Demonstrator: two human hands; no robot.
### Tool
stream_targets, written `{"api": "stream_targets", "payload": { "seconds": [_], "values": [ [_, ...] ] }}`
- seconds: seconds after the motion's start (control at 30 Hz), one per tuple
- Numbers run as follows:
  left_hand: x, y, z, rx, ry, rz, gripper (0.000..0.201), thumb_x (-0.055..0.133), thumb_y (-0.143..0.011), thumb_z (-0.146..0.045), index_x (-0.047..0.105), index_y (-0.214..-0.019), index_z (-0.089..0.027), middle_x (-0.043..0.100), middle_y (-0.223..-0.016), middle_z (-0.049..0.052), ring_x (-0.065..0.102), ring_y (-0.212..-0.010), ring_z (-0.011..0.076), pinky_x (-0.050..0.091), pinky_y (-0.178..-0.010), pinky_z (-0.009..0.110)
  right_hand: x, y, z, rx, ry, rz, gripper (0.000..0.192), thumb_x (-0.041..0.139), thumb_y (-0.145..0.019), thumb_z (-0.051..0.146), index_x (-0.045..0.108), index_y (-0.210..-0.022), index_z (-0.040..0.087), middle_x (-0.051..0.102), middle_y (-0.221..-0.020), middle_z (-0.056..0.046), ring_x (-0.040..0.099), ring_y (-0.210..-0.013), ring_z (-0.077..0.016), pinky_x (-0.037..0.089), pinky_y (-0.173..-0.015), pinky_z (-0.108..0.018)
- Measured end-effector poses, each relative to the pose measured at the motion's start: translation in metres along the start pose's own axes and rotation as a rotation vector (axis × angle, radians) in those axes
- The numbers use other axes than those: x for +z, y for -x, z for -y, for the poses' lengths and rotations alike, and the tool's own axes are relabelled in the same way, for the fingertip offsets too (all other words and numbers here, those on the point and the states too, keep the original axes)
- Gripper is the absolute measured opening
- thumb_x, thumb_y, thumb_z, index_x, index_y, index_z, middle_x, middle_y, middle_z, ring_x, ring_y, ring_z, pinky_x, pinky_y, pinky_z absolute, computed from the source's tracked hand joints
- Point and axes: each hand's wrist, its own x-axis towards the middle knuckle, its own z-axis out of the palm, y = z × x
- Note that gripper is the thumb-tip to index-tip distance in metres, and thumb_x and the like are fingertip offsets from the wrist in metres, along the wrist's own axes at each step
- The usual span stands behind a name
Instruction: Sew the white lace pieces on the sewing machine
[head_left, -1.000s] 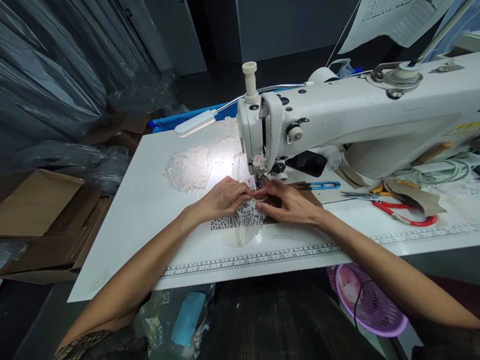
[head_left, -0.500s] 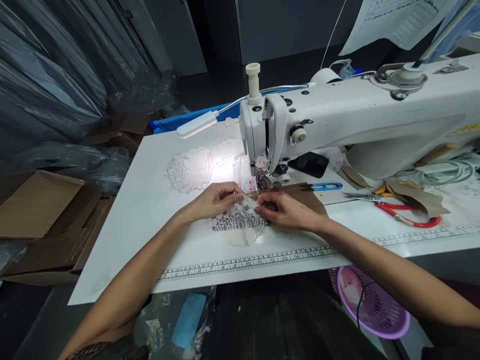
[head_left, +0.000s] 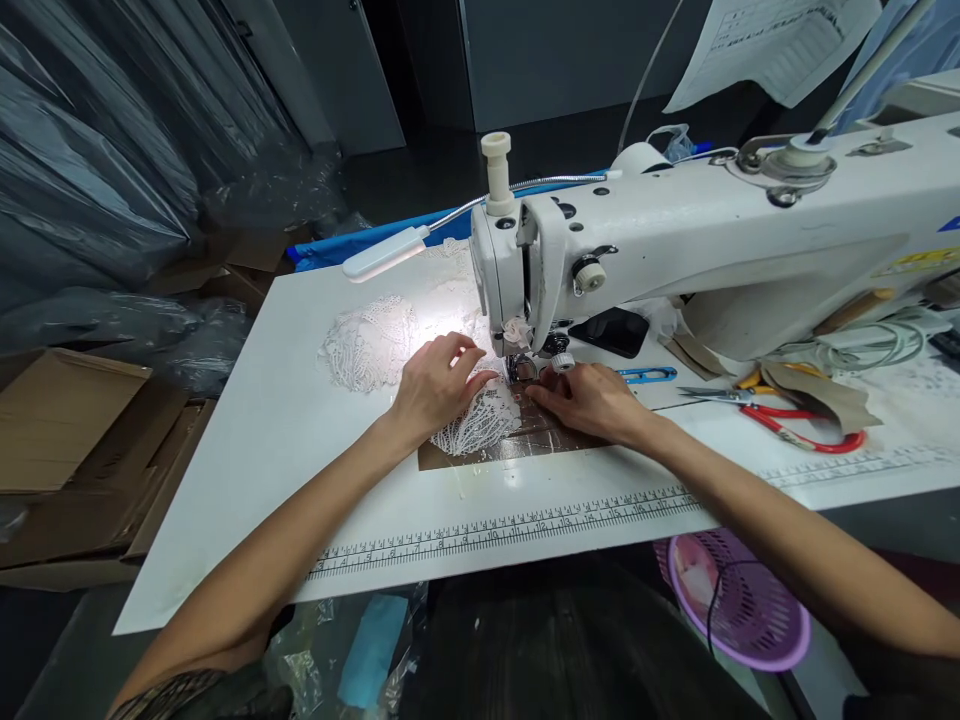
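White openwork lace lies in front of the sewing machine, between the two hands but clearly closer to the left hand, which covers its upper left part. From the right hand, the piece lies to the left and a little toward the person, with a bare strip of the brown plate between them. Its longer direction seems to go slantwise, from the lower left up toward the presser foot, though I cannot tell this with certainty, because the left hand hides part of it. Whether its upper end is under the foot or only just beside it, I also cannot tell. The left hand is loosely open, its fingers bent and its thumb tip apart from them, over the lace. The right hand is curled just to the right of the foot, with the thumb stretched toward it; whether something thin is pinched there is not visible. As for its look, the lace is thin and fan-like, with a netted pattern of holes through which the brown shows, and its lower edge is uneven and rounded.
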Motion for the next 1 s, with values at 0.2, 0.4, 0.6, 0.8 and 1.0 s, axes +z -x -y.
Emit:
{"api": "stream_targets", "payload": {
  "seconds": [0.2, 0.4, 0.6, 0.8, 1.0],
  "values": [
    [-0.015, 0.027, -0.013, 0.363, 0.387, 0.223, 0.019, 0.053, -0.090, -0.027, 0.062, -0.103, -0.015, 0.065, -0.101, 0.009, 0.063, -0.085, 0.0178, 0.057, -0.071, 0.033, 0.009, -0.006, -0.011, -0.365, 0.179, 0.042, 0.039, 0.038, -0.095, 0.037, 0.059, -0.126, 0.026, 0.066, -0.100, -0.009, 0.056, -0.072, -0.0181, 0.033, -0.058, -0.028],
    [0.003, 0.032, -0.020, 0.128, 0.479, 0.077, 0.014, 0.047, -0.093, -0.015, 0.060, -0.095, -0.014, 0.066, -0.090, 0.007, 0.064, -0.083, 0.0148, 0.058, -0.070, 0.030, 0.017, 0.000, -0.013, -0.378, 0.118, -0.010, 0.040, 0.039, -0.095, 0.033, 0.060, -0.126, 0.022, 0.062, -0.100, -0.011, 0.056, -0.078, -0.0190, 0.042, -0.066, -0.030],
    [0.002, 0.030, -0.021, -0.086, 0.536, 0.039, 0.013, 0.048, -0.094, -0.020, 0.060, -0.091, -0.016, 0.066, -0.082, 0.004, 0.061, -0.071, 0.0116, 0.053, -0.061, 0.026, 0.015, 0.015, -0.011, -0.556, -0.058, 0.075, 0.037, 0.046, -0.089, 0.023, 0.062, -0.121, 0.024, 0.060, -0.112, -0.008, 0.056, -0.101, -0.0198, 0.046, -0.088, -0.035],
    [-0.001, 0.030, -0.025, -0.043, 0.573, 0.089, 0.012, 0.050, -0.092, -0.018, 0.061, -0.094, -0.014, 0.067, -0.088, 0.006, 0.063, -0.081, 0.0134, 0.055, -0.068, 0.027, 0.017, 0.013, -0.009, -0.511, -0.023, 0.117, 0.028, 0.047, -0.086, 0.020, 0.066, -0.107, 0.020, 0.058, -0.108, -0.009, 0.057, -0.096, -0.0201, 0.046, -0.083, -0.034],
    [-0.004, 0.031, -0.028, -0.109, 0.545, 0.096, 0.012, 0.050, -0.092, -0.019, 0.062, -0.091, -0.014, 0.068, -0.086, 0.006, 0.063, -0.074, 0.0127, 0.053, -0.062, 0.025, 0.013, 0.011, -0.016, -0.496, -0.148, 0.074, 0.029, 0.047, -0.086, 0.018, 0.065, -0.109, 0.018, 0.061, -0.103, -0.007, 0.057, -0.095, -0.0172, 0.045, -0.089, -0.032]
  ]
}}
